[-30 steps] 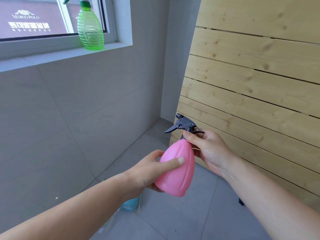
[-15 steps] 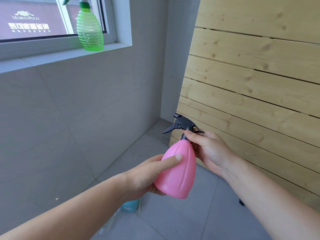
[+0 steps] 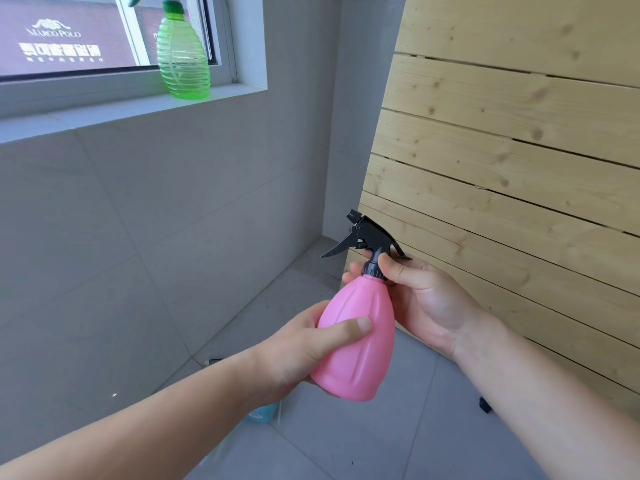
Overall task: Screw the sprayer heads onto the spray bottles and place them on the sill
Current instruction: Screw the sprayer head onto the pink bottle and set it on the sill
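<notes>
Head view: my left hand wraps the pink bottle mid-air over the floor, right hand pinches the black sprayer head collar, green bottle upright on the sill, wood slat panel close right, blue item half hidden under my forearm.

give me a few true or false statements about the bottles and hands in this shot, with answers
1. The left hand holds the body of the pink bottle. True.
2. The right hand pinches the collar of the black sprayer head. True.
3. The green bottle lies on the floor. False: it stands upright on the window sill.
4. The pink bottle has no sprayer head on it. False: the black head sits on its neck.
5. The green bottle has a green cap. True.
</notes>
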Demonstrator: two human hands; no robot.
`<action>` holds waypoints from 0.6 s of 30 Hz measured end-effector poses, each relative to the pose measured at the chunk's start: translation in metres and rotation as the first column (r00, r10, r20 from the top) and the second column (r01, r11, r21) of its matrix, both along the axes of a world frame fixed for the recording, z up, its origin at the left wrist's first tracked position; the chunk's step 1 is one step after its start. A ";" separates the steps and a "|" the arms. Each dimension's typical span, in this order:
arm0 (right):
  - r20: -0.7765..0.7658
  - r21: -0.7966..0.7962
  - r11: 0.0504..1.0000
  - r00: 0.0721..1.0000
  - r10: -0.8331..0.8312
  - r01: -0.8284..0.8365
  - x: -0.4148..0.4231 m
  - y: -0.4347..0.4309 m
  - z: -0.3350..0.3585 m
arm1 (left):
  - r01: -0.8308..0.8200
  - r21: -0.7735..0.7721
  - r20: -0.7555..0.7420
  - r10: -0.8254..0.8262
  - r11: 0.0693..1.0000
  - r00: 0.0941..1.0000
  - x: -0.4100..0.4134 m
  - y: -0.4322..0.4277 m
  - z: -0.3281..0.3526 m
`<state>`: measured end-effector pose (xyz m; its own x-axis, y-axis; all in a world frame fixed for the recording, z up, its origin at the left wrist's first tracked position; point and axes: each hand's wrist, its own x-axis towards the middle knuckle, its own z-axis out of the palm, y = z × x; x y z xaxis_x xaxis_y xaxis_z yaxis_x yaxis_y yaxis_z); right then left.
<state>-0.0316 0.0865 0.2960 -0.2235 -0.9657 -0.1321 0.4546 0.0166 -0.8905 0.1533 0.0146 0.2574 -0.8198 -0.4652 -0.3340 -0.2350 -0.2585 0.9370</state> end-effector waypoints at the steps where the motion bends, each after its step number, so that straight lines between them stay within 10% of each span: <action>1: -0.001 0.007 1.000 1.000 -0.011 0.011 0.001 -0.001 -0.001 | -0.021 -0.016 0.008 0.021 1.000 1.000 0.000 0.001 0.000; 18: 0.006 0.068 0.989 0.991 -0.131 0.131 0.008 -0.006 -0.011 | -0.079 -0.122 0.050 0.085 0.989 0.995 0.000 -0.003 0.000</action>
